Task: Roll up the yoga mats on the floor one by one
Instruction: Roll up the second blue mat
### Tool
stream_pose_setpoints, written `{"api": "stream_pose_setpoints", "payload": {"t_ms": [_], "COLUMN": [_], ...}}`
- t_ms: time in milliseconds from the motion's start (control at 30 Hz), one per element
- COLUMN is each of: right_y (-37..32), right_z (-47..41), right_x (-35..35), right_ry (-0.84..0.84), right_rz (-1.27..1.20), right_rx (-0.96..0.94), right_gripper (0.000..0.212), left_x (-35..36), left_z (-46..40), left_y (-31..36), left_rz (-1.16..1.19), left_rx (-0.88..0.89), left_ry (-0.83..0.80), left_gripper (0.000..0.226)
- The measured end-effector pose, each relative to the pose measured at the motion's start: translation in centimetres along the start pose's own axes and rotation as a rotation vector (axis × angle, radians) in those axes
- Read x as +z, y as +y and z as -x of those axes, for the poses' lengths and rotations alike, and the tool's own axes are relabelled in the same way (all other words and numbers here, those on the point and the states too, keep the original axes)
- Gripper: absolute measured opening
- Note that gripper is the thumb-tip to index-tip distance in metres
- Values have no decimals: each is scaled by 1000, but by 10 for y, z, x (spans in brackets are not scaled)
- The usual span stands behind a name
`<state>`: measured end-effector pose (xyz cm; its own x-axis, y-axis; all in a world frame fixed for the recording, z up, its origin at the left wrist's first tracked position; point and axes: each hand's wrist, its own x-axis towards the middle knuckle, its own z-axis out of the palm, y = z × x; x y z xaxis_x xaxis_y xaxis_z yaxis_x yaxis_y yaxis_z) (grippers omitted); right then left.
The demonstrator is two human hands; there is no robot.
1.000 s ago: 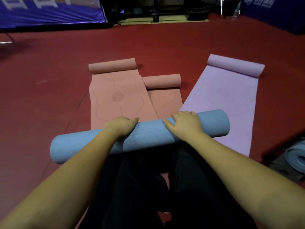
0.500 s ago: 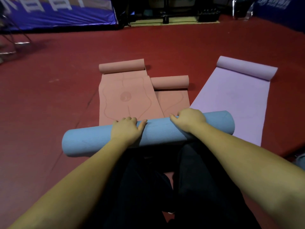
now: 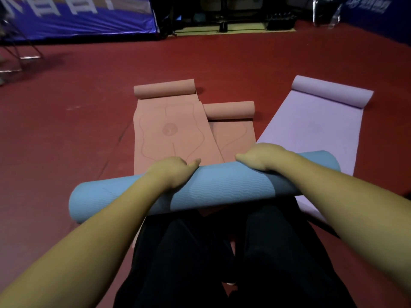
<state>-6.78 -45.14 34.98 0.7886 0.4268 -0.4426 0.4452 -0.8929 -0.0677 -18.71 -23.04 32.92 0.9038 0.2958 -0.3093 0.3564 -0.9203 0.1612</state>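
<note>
Blue mat (image 3: 222,190) fully rolled; left hand (image 3: 171,172) & right hand (image 3: 264,157) both clasp it, fingers curled over top; keep grip even so ends stay flush; pink/purple mats remain.

blue rolled mat (image 3: 213,190) looks like matt foam with a fine wavy ribbed texture, the pink mat (image 3: 171,134) is smooth matt with faint printed lines, lilac mat (image 3: 311,130) matt too, red floor (image 3: 66,130) slightly sheeny

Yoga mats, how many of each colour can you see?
Blue mat: 1
Pink mats: 2
Purple mat: 1
Total: 4
</note>
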Motion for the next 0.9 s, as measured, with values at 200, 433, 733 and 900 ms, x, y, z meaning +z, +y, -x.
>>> {"api": "stream_pose_setpoints", "payload": {"t_ms": [200,433,733,900], "right_y": [-3,-10,1,5], "right_z": [-14,-43,-50,-32], "right_x": [-8,-8,14,40], "right_ry": [-138,-252,243,364], "right_rz": [-96,-99,-50,83], "right_rx": [0,-48,-115,-140], "right_gripper": [56,40,55,66], "left_x": [21,55,41,21], "left_z": [-5,12,-15,-37], "left_y": [6,-3,-3,4], "left_rz": [10,-113,-65,33], "left_rx": [19,40,34,-13], "left_ry": [399,481,368,111], "left_gripper": [56,69,67,68]}}
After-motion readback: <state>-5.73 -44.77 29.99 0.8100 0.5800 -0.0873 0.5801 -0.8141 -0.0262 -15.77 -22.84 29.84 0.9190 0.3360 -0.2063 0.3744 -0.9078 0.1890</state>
